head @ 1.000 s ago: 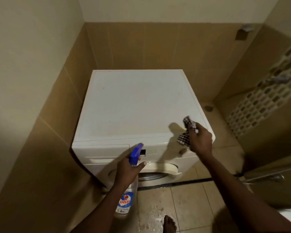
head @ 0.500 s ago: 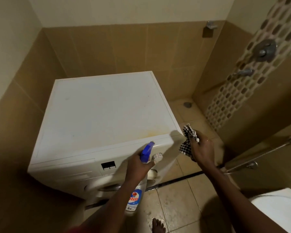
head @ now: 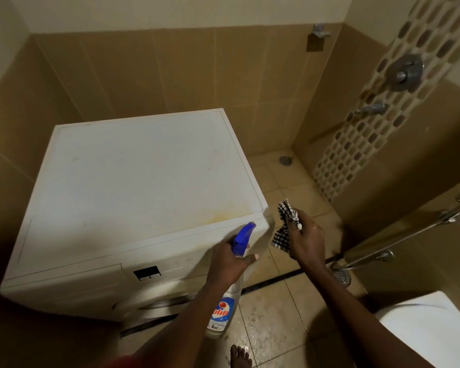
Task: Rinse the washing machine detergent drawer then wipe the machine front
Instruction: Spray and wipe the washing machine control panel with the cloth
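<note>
A white front-loading washing machine (head: 144,187) stands in the tiled corner, its detergent drawer panel (head: 64,282) at the front top left, flush with the front. My left hand (head: 229,261) grips a clear spray bottle (head: 223,312) with a blue trigger head, held in front of the machine's right front corner. My right hand (head: 307,241) holds a bunched black-and-white checked cloth (head: 283,229) just to the right of that corner, off the machine. The round door is partly seen below the control panel (head: 147,273).
A wet tiled floor (head: 276,322) lies in front, with my bare foot (head: 239,355) on it. A shower valve (head: 404,71), spout and floor drain (head: 285,160) are at right. A hand sprayer with hose (head: 341,274) and a white toilet (head: 425,330) sit at the lower right.
The view has swung right, so the machine sits further left. Both hands moved from the machine's front to its right front corner, still holding bottle and cloth.
</note>
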Available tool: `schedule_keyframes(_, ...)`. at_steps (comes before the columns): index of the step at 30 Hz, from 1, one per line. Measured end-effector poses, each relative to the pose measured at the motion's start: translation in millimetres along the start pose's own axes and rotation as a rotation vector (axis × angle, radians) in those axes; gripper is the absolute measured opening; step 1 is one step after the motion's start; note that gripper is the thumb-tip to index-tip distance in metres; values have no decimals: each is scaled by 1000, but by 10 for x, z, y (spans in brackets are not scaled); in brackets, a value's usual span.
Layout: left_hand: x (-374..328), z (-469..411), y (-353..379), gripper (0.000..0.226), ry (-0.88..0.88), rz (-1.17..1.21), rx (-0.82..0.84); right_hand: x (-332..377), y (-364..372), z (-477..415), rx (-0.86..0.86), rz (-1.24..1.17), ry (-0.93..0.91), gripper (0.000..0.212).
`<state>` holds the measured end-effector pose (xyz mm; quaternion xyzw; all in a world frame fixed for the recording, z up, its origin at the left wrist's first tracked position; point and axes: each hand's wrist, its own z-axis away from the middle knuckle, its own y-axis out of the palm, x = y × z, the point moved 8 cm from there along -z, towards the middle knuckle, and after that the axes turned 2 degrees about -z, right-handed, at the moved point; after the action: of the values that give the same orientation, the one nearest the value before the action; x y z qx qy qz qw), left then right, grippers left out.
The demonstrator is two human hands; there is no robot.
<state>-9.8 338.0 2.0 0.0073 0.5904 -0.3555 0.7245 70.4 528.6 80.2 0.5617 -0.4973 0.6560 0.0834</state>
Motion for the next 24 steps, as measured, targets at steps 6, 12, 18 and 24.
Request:
schedule_keyframes(6,220,79,-230,63,-15,113,-14,0,630,-92,154,184,-172,38)
schedule_keyframes(12,596,261,-721,55,-42,92,-112,114,989,433,94,293,-327,50)
schedule_keyframes(18,927,436,-1085,26,-106,110,-158,370,1206,235,109,377,-361,50)
schedule_keyframes(24,1112,592,-1313,27,-115,104,-213,541,1533,891,193,280,-412,54)
